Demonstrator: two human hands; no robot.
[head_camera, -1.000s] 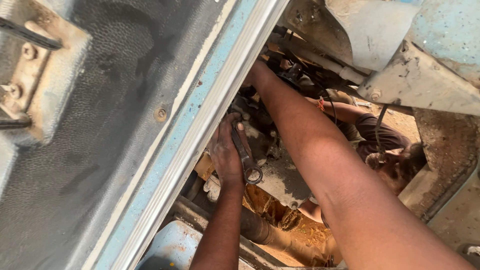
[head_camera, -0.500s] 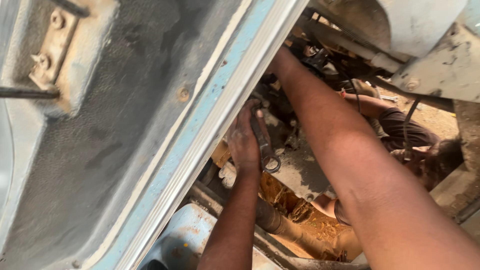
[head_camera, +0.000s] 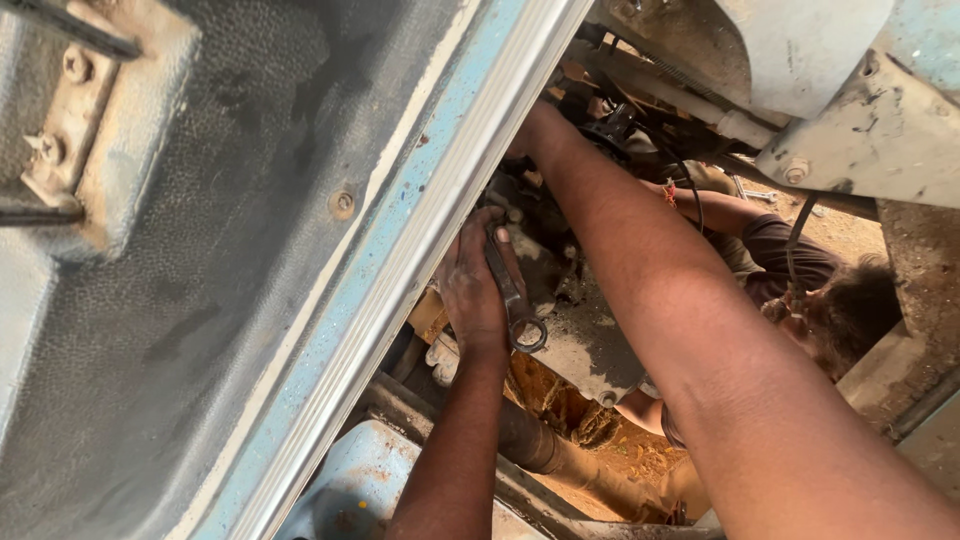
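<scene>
Our left hand (head_camera: 472, 290) grips a spanner (head_camera: 512, 290) just right of the blue panel edge (head_camera: 400, 270), on greasy machinery (head_camera: 575, 330). Our right hand is hidden; we cannot tell its grip. We judge a bolt is being turned; next needs steady leverage.

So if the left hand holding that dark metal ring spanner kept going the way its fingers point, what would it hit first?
Probably the grimy grey metal engine casting just beyond the left hand and dark ring spanner; depth is unclear, so contact may already exist.
</scene>
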